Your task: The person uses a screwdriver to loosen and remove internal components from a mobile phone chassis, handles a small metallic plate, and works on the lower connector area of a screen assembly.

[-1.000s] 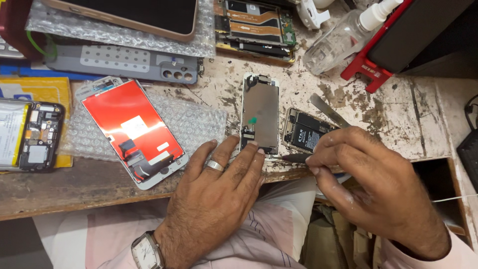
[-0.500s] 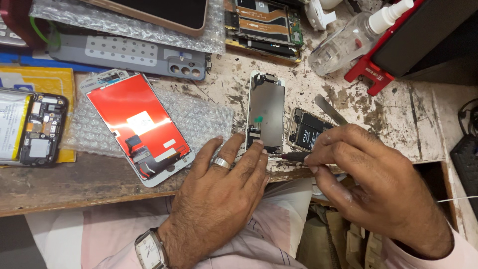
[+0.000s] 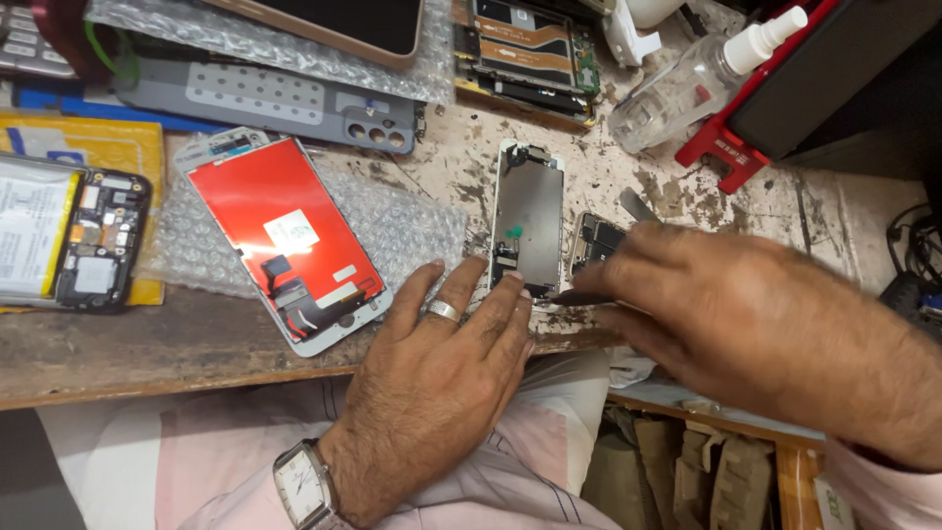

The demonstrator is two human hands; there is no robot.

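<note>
Left hand [image 3: 437, 378] is lying flat and open, fingertips pressing the near end of the phone screen assembly [image 3: 527, 221], whose long axis is running away across the bench [image 3: 196, 339]. Right hand [image 3: 746, 319] is closing on a thin dark tool [image 3: 581, 296], its tip touching that same near end from the right.

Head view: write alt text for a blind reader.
The left hand pins a grey phone screen panel on a worn workbench while the right hand works a thin dark tool at its lower end. A red-backed screen lies alongside on bubble wrap.

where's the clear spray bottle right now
In the head view, the clear spray bottle lies on its side at the bench's upper right, beside the red stand and above the right hand.
</note>
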